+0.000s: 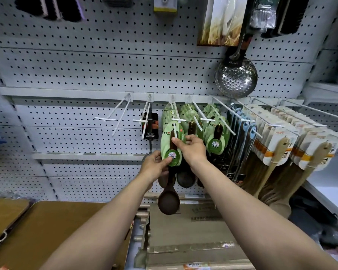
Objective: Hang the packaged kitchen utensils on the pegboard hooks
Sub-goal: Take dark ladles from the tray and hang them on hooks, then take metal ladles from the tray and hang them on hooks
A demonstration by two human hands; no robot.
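Both hands meet at a green card (171, 145) that carries a dark spoon (168, 200); the left hand (154, 164) pinches the card's lower edge, the right hand (191, 148) pinches its upper right side, thumb on the front. The card's top sits on the hook (175, 121) just above the right hand, near the hook's front end. Behind the card more green cards (191, 118) hang on that hook and on the ones to the right of the hands, their dark bowls crowding close behind the held spoon; left of the hands hangs a black-carded utensil (150, 125), then an empty hook (115, 117); far right hang pale wooden spatulas (277, 151); above the right hand hangs a steel skimmer (236, 77). The spoon's long axis runs near vertical, handle up under the card, bowl down below the left hand, over a cardboard box (193, 230).
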